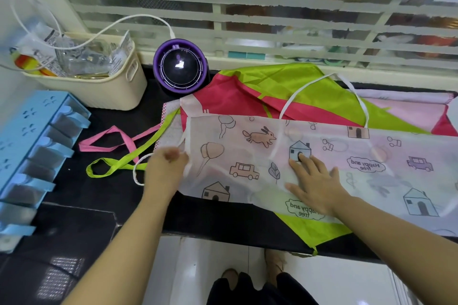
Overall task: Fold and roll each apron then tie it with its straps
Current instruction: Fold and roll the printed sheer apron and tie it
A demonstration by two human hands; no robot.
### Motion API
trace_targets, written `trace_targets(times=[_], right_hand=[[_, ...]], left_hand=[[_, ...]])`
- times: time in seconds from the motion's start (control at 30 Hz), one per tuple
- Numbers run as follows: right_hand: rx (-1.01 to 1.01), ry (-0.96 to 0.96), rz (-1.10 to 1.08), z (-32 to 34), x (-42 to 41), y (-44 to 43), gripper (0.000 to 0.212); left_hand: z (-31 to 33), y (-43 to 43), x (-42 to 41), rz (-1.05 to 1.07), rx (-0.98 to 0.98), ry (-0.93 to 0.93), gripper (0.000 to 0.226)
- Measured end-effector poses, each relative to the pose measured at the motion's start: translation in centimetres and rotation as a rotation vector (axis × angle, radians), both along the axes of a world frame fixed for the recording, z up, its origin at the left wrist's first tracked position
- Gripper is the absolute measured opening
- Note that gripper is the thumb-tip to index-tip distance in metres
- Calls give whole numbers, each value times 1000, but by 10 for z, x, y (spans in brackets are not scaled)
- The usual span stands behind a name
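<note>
printed apron (247,156) lies along the counter's (223,220) front edge, folded into a long band, on top of a green and red apron (272,86). left hand (166,168) pinches its left end, somewhat blurred. right hand (314,181) presses flat on the middle, fingers spread. judgement: folding under way; rolling not begun, white strap (322,82) loose, nothing tied. lower apron not yet folded.

Cream basket (99,93) — purple fan (180,67) (beside)

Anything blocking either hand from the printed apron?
Nothing visible. The left hand grips the left edge of the printed apron, and the right hand rests flat on it. It lies on the red-green apron.
</note>
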State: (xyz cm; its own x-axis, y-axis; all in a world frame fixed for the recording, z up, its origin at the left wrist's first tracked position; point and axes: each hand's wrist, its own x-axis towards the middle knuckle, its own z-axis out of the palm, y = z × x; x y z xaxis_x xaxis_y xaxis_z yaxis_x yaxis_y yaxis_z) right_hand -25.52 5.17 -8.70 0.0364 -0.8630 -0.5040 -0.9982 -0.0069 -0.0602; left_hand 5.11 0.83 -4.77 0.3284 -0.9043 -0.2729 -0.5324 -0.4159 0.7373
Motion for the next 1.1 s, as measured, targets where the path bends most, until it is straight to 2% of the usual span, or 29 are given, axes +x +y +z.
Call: trace_targets(times=[0.07,0.1,0.17,0.27,0.33,0.4,0.47,0.53,0.6,0.7,0.77,0.83,0.93,0.97,1.03,1.1], right_hand=[[-1,2,4,1,0,0,66],[0,-2,2,2,0,1,66],[1,-9,-3,2,1,0,66],[-3,-5,0,3,1,0,66],[-5,-11,0,2,1,0,66],[-4,-12,-4,2,0,0,66],[-4,-17,-1,2,0,0,67],[-2,-22,-2,2,-1,-1,67],[2,-30,-5,1,0,-1,67],[16,-55,-13,0,0,-1,66],[11,-73,-20,1,0,-1,65],[16,-109,-36,1,-3,-1,68],[36,-172,-36,0,-7,-1,103],[49,-174,-32,-1,-9,0,105],[74,-154,-10,-3,-10,2,85],[87,-119,27,-5,-10,5,81]], left_hand=[[-3,-1,-8,-101,259,155,38],[0,-3,-13,-56,319,323,50],[1,-8,-18,25,316,627,71],[2,-8,-24,-110,325,921,87],[-4,-4,-24,-219,347,910,71],[-12,-1,-29,-340,348,770,45],[-21,0,-30,-391,381,685,31],[-26,-2,-35,-363,356,686,26],[-31,-4,-39,-198,222,660,15],[-30,-5,-52,-75,86,685,8],[-22,-7,-64,-76,38,738,5],[-13,-12,-72,-99,-9,740,11],[-8,-18,-76,-176,-35,674,14],[-10,-20,-75,-202,-15,653,15],[-11,-22,-70,-271,56,577,18],[-15,-25,-56,-284,99,445,15]])
